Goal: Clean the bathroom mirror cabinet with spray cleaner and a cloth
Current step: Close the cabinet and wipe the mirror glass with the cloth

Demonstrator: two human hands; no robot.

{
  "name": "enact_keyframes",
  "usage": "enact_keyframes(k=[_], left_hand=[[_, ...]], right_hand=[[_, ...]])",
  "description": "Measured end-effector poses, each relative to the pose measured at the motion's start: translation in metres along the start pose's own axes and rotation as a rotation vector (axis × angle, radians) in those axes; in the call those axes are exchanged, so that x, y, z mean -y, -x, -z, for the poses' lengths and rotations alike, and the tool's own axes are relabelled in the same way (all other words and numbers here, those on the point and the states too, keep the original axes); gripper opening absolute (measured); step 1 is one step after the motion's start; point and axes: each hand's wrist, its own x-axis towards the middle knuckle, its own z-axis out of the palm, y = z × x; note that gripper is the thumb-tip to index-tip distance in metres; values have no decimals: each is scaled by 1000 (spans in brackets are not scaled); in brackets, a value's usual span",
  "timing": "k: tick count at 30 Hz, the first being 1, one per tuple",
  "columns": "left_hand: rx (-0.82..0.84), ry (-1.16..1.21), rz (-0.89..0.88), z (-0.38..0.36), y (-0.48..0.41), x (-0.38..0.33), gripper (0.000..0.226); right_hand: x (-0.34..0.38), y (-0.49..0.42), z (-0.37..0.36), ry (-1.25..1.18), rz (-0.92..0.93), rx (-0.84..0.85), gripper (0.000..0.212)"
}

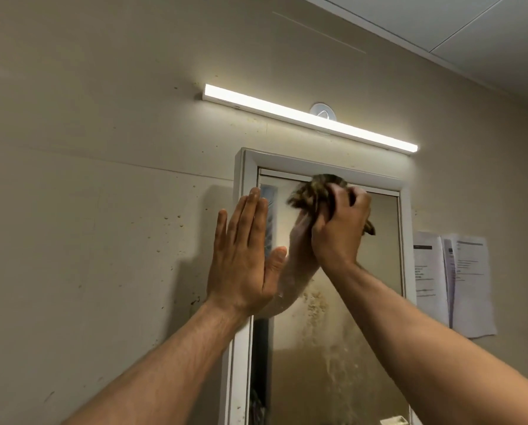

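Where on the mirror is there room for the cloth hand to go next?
Free: the lower mirror, below both hands, between the sides of the white frame. Crowded: the top, where the right hand grips the cloth under the frame's upper edge and the left hand lies flat on the left side.

cloth point(321, 185): dark brown and olive, mottled
frame point(318, 166): white
mirror point(333, 348): yellowish-brown speckled smears over the glass (densest in the lower half)
wall point(103, 210): beige, dotted with small brown specks
lamp point(287, 113): white, glowing warm white
papers point(468, 283): white with black print
ceiling point(486, 26): off-white
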Motion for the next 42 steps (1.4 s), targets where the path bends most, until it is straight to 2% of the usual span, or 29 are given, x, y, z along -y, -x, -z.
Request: enact_keyframes(k=[1, 2, 4, 6, 8, 9, 10, 12, 13, 14, 17, 19, 22, 23, 24, 27, 28, 29, 33, 35, 37, 38, 41, 42], left_hand=[[-3, -3, 3, -1, 0, 0, 77], [-10, -1, 6, -1, 0, -1, 76], [-28, 14, 4, -2, 1, 0, 74], [-41, 29, 4, -2, 1, 0, 73], [-32, 34, 10, 0, 2, -1, 74], [-27, 34, 7, 0, 1, -2, 74], [-25, 29, 3, 0, 1, -2, 75], [-31, 19, -1, 0, 1, -2, 75], [-38, 18, 3, -1, 1, -2, 75], [-47, 21, 12, -2, 1, -2, 74], [-88, 10, 8, -3, 2, -2, 73], [-105, 19, -1, -3, 3, -2, 72], [-112, 38, -2, -1, 3, 0, 72], [-106, 30, -9, 0, 3, 0, 73], [-97, 20, -21, 0, 2, 0, 73], [-71, -5, -34, 1, 2, -2, 74], [-68, -4, -32, 1, 2, -2, 74], [-70, 3, -32, 0, 2, -2, 75], [-106, -9, -63, -1, 1, -2, 72], [-95, -22, -93, -1, 2, -1, 72], [-63, -48, -130, 0, 1, -1, 72], [-43, -64, -146, 1, 1, -1, 72], [16, -119, -189, 2, 0, -1, 72], [32, -128, -203, 2, -1, -1, 72]], right_hand=[[12, -2, -7, -17, -29, -59, 34], [20, -2, -12, -36, 45, -65, 29], [28, 7, -15, -49, 346, 69, 23], [22, 24, -9, 111, 657, 231, 40], [7, 26, 0, 350, 814, 262, 54], [3, 23, 4, 426, 774, 242, 56], [3, 18, 5, 453, 643, 222, 56], [17, 10, -4, 362, 284, 195, 58], [28, 11, -13, 311, 179, 190, 61], [40, 16, -22, 286, 177, 203, 62], [54, 34, -35, 239, 453, 340, 72], [35, 32, -22, 249, 604, 413, 68], [-9, 25, 8, 477, 870, 399, 59], [-18, 21, 15, 555, 860, 376, 59], [-21, 15, 17, 607, 769, 339, 61], [6, 3, -5, 576, 344, 187, 67], [20, 3, -16, 525, 281, 172, 68], [31, 6, -26, 492, 299, 172, 68], [31, 25, -36, 452, 829, 314, 72], [12, 23, -23, 445, 926, 388, 70], [-9, 23, -10, 515, 826, 361, 66], [-16, 22, -4, 527, 667, 314, 65], [-11, 11, -2, 414, 40, 132, 67], [-1, 8, -6, 392, -78, 103, 66]])
